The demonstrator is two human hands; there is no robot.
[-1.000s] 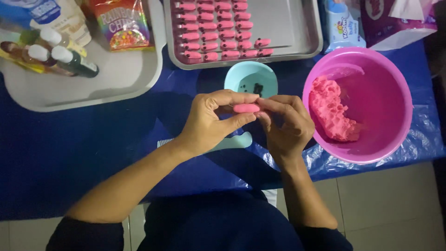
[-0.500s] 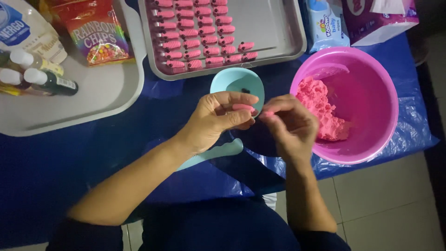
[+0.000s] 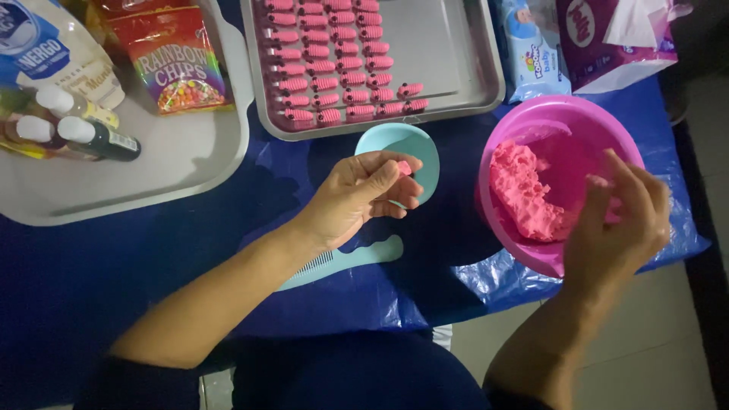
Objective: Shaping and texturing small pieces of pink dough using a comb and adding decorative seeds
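My left hand [image 3: 364, 191] is curled around a small pink dough piece [image 3: 405, 167], held just in front of a small light-blue dish [image 3: 414, 148]. My right hand [image 3: 619, 224] hovers over the near rim of a pink bowl [image 3: 600, 121] that holds a lump of pink dough [image 3: 524, 190]; its fingers are apart, with a bit of pink showing near the fingertips. A metal baking tray [image 3: 456, 61] at the back carries several rows of ridged pink dough pieces [image 3: 334, 61]. A light-blue comb [image 3: 349, 262] lies on the blue cloth under my left wrist.
A white tray [image 3: 152, 167] at the left holds small dropper bottles [image 3: 83, 133], a red bag of sprinkles [image 3: 171, 57] and a white-and-blue bag [image 3: 45, 45]. A wipes pack [image 3: 531, 53] and a purple tissue box [image 3: 607, 38] stand at the back right. Tiled floor [image 3: 653, 334] lies below.
My hands have come apart: the right hand has moved right to the pink bowl, while the left keeps the dough piece near the blue dish. The camera has shifted closer and leftward.
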